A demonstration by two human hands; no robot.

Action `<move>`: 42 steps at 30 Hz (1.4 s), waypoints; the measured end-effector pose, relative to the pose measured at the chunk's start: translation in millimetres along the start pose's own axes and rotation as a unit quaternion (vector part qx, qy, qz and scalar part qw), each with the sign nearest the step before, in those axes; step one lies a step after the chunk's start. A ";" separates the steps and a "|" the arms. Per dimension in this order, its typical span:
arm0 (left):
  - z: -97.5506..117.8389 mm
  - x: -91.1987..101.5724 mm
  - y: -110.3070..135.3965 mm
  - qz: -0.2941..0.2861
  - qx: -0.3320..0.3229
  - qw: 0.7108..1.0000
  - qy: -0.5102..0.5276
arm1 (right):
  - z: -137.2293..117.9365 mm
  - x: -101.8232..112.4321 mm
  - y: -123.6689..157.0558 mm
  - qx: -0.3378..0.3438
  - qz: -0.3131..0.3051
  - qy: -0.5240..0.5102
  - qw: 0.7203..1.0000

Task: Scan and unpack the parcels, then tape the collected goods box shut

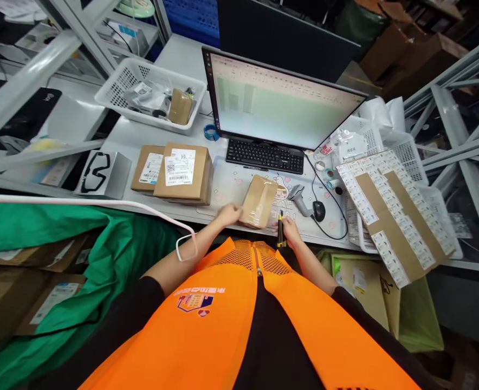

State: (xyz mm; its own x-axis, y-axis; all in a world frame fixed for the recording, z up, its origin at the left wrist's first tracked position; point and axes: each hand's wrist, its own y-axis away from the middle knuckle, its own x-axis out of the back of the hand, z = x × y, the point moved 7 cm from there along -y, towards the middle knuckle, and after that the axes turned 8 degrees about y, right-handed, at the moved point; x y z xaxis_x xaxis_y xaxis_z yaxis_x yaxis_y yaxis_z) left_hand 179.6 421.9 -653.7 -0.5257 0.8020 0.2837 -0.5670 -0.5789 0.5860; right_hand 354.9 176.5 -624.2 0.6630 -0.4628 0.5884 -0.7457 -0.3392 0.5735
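Observation:
A small brown cardboard box, with clear tape shining along it, lies on the desk mat before me. My left hand is closed at the box's lower left edge, fingertips pinching the corner. In my right hand is a yellow and black utility knife, held upright just off the box's lower right side. How far its blade is out I cannot tell. Right of the box lie a grey barcode scanner and a black mouse.
Behind the box stand a keyboard and a monitor. Labelled cartons sit at left, near a white basket of small packages. A cardboard sheet of stickers leans over white baskets at right. A pale tube crosses near my left forearm.

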 end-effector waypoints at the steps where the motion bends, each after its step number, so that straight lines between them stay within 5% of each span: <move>1: -2.7 -11.1 14.2 -0.074 0.002 0.997 -0.007 | -5.3 -3.6 -5.9 0.004 -0.003 -0.005 1.000; 4: 17.6 -30.8 41.8 -0.241 -0.068 0.967 -0.051 | -22.8 3.2 -28.1 0.011 0.015 -0.030 0.999; 8: 91.2 -8.5 15.4 -0.111 -0.300 0.930 -0.182 | -34.1 31.3 -46.5 0.012 0.018 -0.088 0.996; 11: 109.4 -17.7 -13.2 -0.165 -0.314 0.889 -0.290 | -27.3 38.3 -39.1 0.019 -0.030 -0.100 0.994; 14: 100.7 -24.9 -18.9 -0.186 -0.279 0.870 -0.362 | -9.7 34.5 -23.5 0.005 -0.066 -0.138 0.988; 19: 73.7 -2.9 13.3 -0.033 -0.178 0.885 -0.429 | 12.8 25.3 -7.9 -0.013 -0.109 -0.225 0.968; 22: 59.6 12.4 24.7 0.005 -0.134 0.902 -0.411 | 14.8 20.4 -9.5 -0.022 -0.125 -0.217 0.968; 28: 35.0 25.9 -8.7 -0.040 -0.176 0.952 -0.247 | -25.3 17.9 -42.0 0.028 -0.120 -0.097 0.988; 34: 22.6 34.6 -39.6 -0.100 -0.219 0.955 -0.171 | -74.1 25.1 -68.8 0.075 -0.147 -0.028 0.986; 42: 20.8 38.9 -35.3 -0.073 -0.272 0.951 -0.129 | -76.7 31.9 -57.5 0.085 -0.174 0.045 0.980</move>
State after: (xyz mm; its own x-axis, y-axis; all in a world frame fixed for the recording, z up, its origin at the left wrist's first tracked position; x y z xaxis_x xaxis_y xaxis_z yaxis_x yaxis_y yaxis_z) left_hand 192.3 476.7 -647.6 -0.2822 0.8490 0.4468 -0.9030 -0.3923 0.1751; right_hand 424.0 244.0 -594.7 0.8764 -0.2228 0.4270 -0.4686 -0.5992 0.6491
